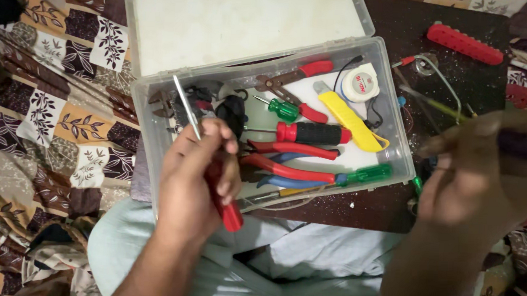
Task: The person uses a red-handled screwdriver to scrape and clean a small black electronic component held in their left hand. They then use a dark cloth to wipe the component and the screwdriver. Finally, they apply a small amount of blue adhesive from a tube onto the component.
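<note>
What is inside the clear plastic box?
The clear plastic box holds red pliers, a green screwdriver and a yellow knife. The left hand hides more.

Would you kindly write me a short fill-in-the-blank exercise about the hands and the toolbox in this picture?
1. The left hand holds a screwdriver whose handle is ____ in colour.
2. The clear plastic toolbox has its lid ____.
3. Inside the box, the utility knife has a ____ body.
4. The round tape measure lies in the box's far ____ corner.

Missing words: red; open; yellow; right
</note>
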